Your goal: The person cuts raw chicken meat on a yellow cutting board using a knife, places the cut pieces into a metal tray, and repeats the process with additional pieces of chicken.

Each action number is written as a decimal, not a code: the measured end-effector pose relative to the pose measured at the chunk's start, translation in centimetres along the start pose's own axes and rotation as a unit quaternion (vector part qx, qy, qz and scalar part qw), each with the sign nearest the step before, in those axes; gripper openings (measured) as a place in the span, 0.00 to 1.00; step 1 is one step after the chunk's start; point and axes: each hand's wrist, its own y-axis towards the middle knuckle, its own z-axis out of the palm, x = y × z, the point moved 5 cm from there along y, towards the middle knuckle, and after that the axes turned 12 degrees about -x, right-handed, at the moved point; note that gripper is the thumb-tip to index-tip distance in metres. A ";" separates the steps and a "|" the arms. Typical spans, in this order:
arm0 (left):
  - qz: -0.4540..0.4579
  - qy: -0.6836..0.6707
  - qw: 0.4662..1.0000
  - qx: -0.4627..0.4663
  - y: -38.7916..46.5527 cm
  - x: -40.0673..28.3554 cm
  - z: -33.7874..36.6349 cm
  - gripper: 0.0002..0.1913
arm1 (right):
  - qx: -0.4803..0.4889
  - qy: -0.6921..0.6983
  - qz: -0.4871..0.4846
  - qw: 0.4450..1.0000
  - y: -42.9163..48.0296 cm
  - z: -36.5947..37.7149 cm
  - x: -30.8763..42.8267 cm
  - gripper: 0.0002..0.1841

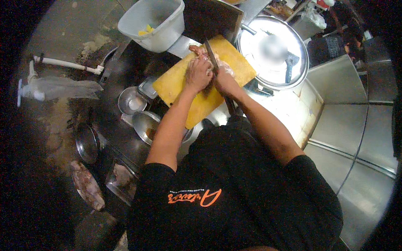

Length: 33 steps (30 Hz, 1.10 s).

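A yellow cutting board (176,78) lies at an angle before me, with a piece of raw meat (197,50) on its upper part. My left hand (200,73) presses on the meat, fingers curled. In my right hand (225,80) is the handle of a knife (211,53), whose dark blade points away from me and lies against the meat, close beside my left fingers. Part of the meat is hidden under both hands, and some of it shows to the right of the blade.
Beyond the board's left corner stands a white plastic tub (154,31) holding yellow pieces. Metal bowls (132,102) sit at left, near a tray of meat (122,178) and a plate of meat (86,186). At right is a large round metal pan (248,62) with a dark utensil.
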 end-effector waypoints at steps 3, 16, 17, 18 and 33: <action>-0.025 -0.004 1.000 -0.002 0.0 -0.5 -0.5 0.12 | 0.062 -0.020 0.050 0.997 -4.6 -1.3 -0.9 0.15; 0.044 0.034 0.997 0.047 -0.2 0.2 0.5 0.14 | 0.052 -0.009 0.029 0.998 -1.3 1.1 -0.7 0.16; 0.043 0.031 0.998 0.036 -0.2 0.2 0.4 0.14 | 0.057 -0.001 0.036 0.998 -1.1 0.9 -0.9 0.16; 0.044 0.027 0.998 0.027 -0.1 -0.5 -0.1 0.14 | 0.061 0.008 0.045 0.997 -0.9 0.5 -1.0 0.16; 0.014 0.182 0.905 0.384 8.4 2.2 2.5 0.30 | 0.073 0.037 0.062 0.995 -9.2 -10.0 -10.0 0.07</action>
